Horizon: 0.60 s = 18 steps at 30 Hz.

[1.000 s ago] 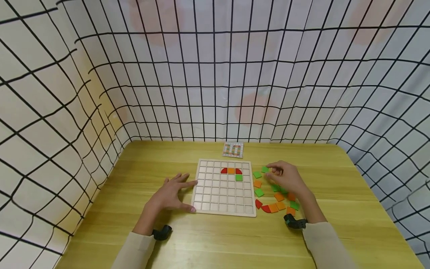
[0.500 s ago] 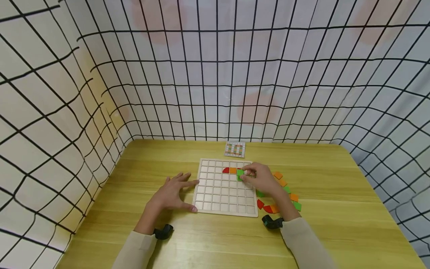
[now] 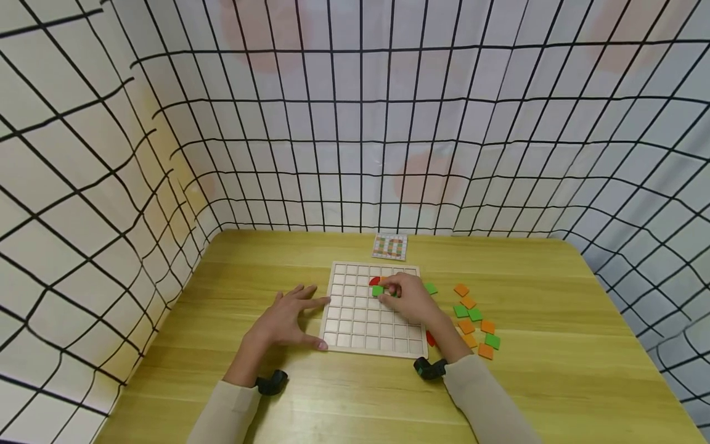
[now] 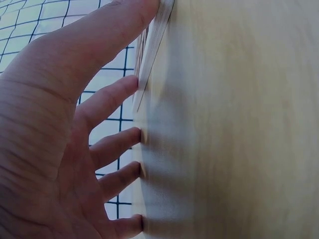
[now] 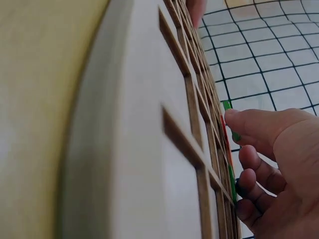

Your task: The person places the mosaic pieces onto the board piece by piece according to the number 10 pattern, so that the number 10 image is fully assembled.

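Observation:
With thumb and fingertips, my right hand (image 3: 409, 297) pinches a green square tile (image 3: 378, 290) over the upper part of the gridded wooden board (image 3: 350, 327). The right wrist view shows this green tile (image 5: 227, 104) standing edge-on past the thumb tip. Just behind it, a red quarter-round tile (image 3: 375, 281) lies in a cell. An orange tile beside that is mostly covered by my fingers. My left hand (image 3: 285, 319) rests at the board's left edge, thumb and forefinger touching it. Its fingers (image 4: 115, 146) are spread in the left wrist view, holding nothing.
Loose orange tiles (image 3: 461, 290) and green tiles (image 3: 492, 341) lie scattered right of the board. A red tile (image 3: 431, 338) shows by its right edge, partly behind my forearm. A small patterned card (image 3: 390, 246) lies behind the board. Black-gridded curtains surround the wooden table (image 3: 554, 345).
My right hand picked a green tile from the loose ones and carried it left over the board, first near the placed green tile, then further left. My left hand stayed at the board's edge.

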Available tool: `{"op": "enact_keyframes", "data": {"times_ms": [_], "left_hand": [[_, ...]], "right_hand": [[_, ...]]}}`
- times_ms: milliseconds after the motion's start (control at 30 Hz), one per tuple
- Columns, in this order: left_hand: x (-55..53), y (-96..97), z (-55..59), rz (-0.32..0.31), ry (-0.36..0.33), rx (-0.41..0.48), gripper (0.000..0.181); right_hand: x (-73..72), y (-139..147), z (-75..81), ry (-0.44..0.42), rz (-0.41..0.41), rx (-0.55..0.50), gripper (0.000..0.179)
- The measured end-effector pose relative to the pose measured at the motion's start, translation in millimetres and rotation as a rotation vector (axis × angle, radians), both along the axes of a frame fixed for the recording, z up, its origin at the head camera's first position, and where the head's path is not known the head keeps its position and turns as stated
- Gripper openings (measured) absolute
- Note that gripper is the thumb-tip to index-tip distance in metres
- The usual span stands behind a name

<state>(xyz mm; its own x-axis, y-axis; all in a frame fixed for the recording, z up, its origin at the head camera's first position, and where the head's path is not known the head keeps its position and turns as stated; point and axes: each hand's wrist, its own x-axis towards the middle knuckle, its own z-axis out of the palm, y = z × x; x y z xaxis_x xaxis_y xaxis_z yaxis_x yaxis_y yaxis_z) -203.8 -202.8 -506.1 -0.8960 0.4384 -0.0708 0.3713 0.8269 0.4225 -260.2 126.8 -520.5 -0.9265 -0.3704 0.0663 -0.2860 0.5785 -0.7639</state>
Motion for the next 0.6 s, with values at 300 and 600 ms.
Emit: {"op": "enact_keyframes", "data": {"times_ms": [300,600], "left_hand": [[0.3,1.1,1.0,0.006,-0.012,-0.005,0.102],[0.5,1.3,1.2,0.011,-0.017,-0.009,0.104]], "right_hand": [[0.9,-7.9,0.0,-0.019,-0.041,0.067,0.028],[1.4,-9.8,-1.4,-0.008,-0.055,0.085,0.032]]}}
